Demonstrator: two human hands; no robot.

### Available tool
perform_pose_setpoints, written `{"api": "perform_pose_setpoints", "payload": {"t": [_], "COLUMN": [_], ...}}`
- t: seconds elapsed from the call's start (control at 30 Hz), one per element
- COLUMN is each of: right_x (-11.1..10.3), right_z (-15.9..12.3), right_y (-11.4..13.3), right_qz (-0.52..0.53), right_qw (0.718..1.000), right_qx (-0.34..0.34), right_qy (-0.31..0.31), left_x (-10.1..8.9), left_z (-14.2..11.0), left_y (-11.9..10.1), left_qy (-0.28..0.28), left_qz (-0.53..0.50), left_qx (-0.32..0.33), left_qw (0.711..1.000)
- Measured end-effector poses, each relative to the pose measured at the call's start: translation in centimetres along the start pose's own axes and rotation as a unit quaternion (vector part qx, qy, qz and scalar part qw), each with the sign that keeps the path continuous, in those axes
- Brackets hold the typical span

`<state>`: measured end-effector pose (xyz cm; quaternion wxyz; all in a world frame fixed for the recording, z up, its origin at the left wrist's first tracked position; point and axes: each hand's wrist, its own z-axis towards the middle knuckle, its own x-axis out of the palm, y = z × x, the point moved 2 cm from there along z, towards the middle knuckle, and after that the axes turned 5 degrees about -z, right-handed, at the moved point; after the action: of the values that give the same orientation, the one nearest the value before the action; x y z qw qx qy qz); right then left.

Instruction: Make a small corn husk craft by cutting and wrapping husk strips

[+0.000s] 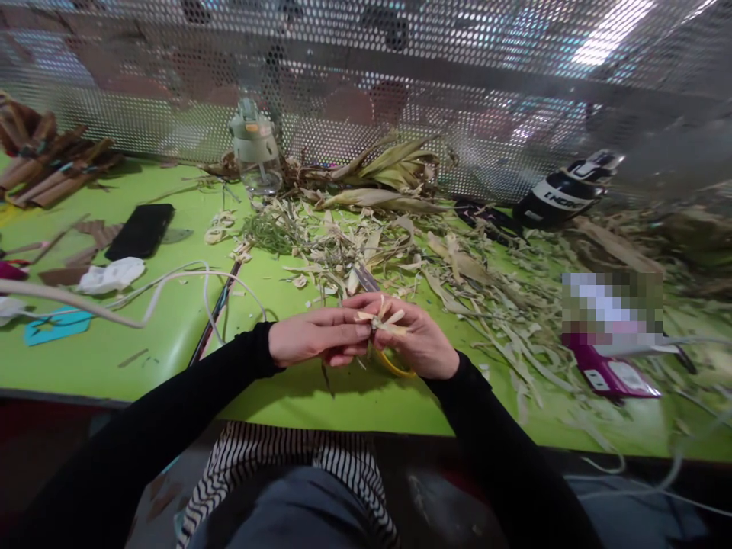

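Observation:
Both hands meet over the front of the green table, closed around a small flower-like piece of pale dried husk strips. The thumb and fingers of my left hand pinch its centre from the left. My right hand curls round it from the other side, with the strips spreading out between its fingers. Scissors with a yellow handle show below my right hand, their grey blades just beyond the fingers; I cannot tell whether that hand touches them. Cut husk scraps lie in a pile behind the hands.
A clear bottle stands by the perforated metal screen. A black bottle leans at the back right. A phone, white cable and blue tag lie left. A magenta packet lies right, among husk strips.

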<state>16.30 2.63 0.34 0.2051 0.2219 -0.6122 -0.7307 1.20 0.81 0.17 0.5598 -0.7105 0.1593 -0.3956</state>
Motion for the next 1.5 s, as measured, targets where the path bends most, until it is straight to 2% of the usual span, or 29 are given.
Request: {"api": "perform_pose_setpoints", "payload": {"t": [0.1, 0.17, 0.27, 0.33, 0.37, 0.4, 0.43, 0.53, 0.6, 0.7, 0.8, 0.93, 1.0, 1.07, 1.17, 1.23, 1.3, 1.4, 1.5], "right_x": [0.4, 0.5, 0.5, 0.4, 0.3, 0.2, 0.1, -0.2, -0.4, -0.5, -0.5, -0.5, -0.5, -0.6, -0.6, -0.5, -0.5, -0.7, -1.4], "right_z": [-0.1, -0.2, -0.2, -0.1, 0.0, 0.0, 0.1, 0.3, 0.4, 0.6, 0.8, 1.3, 1.5, 1.9, 2.6, 3.2, 3.7, 4.2, 4.3], "right_y": [-0.1, -0.2, -0.4, -0.5, -0.5, -0.6, -0.6, -0.7, -0.5, 0.0, 0.8, 2.2, 2.7, 2.9, 2.8, 2.5, 2.0, 1.3, 0.3], "right_qz": [0.081, 0.1, 0.096, 0.086, 0.075, 0.059, 0.041, -0.013, -0.065, -0.15, -0.179, -0.179, -0.156, -0.137, -0.138, -0.139, -0.136, -0.134, -0.144], "right_qw": [0.993, 0.986, 0.981, 0.98, 0.979, 0.979, 0.979, 0.977, 0.975, 0.967, 0.965, 0.972, 0.98, 0.985, 0.985, 0.985, 0.985, 0.982, 0.976], "right_qx": [0.015, 0.025, 0.021, 0.0, -0.011, -0.017, -0.019, -0.014, -0.007, -0.003, -0.003, 0.0, -0.005, -0.008, -0.009, -0.005, -0.002, -0.01, -0.018], "right_qy": [-0.086, -0.134, -0.166, -0.182, -0.189, -0.194, -0.199, -0.213, -0.214, -0.205, -0.193, -0.151, -0.125, -0.108, -0.104, -0.103, -0.109, -0.134, -0.165], "left_x": [0.1, 0.2, 0.5, 0.7, 0.7, 0.7, 0.6, -0.1, -0.5, -0.9, -0.9, -1.0, -1.1, -1.2, -1.5, -1.9, -2.6, -3.6, -4.2], "left_z": [0.0, 0.0, -0.1, 0.0, 0.0, 0.1, 0.2, 0.2, 0.1, 0.0, 0.4, 0.7, 0.5, 0.1, -0.3, -0.3, 0.2, 1.0, 1.5], "left_y": [-0.2, -0.3, -0.4, -0.4, -0.3, -0.2, -0.1, -0.3, -0.7, -1.2, -1.3, -2.1, -2.7, -3.1, -3.2, -2.9, -2.4, -1.5, -0.8], "left_qy": [-0.03, -0.05, -0.088, -0.113, -0.121, -0.123, -0.122, -0.116, -0.133, -0.172, -0.174, -0.161, -0.144, -0.142, -0.176, -0.195, -0.209, -0.203, -0.198], "left_qz": [0.098, 0.201, 0.363, 0.435, 0.451, 0.449, 0.428, 0.275, 0.18, 0.152, 0.159, 0.145, 0.171, 0.219, 0.292, 0.306, 0.258, 0.109, -0.021], "left_qx": [0.057, 0.076, 0.115, 0.147, 0.153, 0.146, 0.129, 0.052, 0.027, 0.017, 0.005, 0.066, 0.086, 0.097, 0.138, 0.163, 0.155, 0.132, 0.095], "left_qw": [0.993, 0.975, 0.92, 0.881, 0.871, 0.873, 0.886, 0.953, 0.974, 0.973, 0.972, 0.974, 0.971, 0.96, 0.93, 0.917, 0.93, 0.964, 0.975]}}
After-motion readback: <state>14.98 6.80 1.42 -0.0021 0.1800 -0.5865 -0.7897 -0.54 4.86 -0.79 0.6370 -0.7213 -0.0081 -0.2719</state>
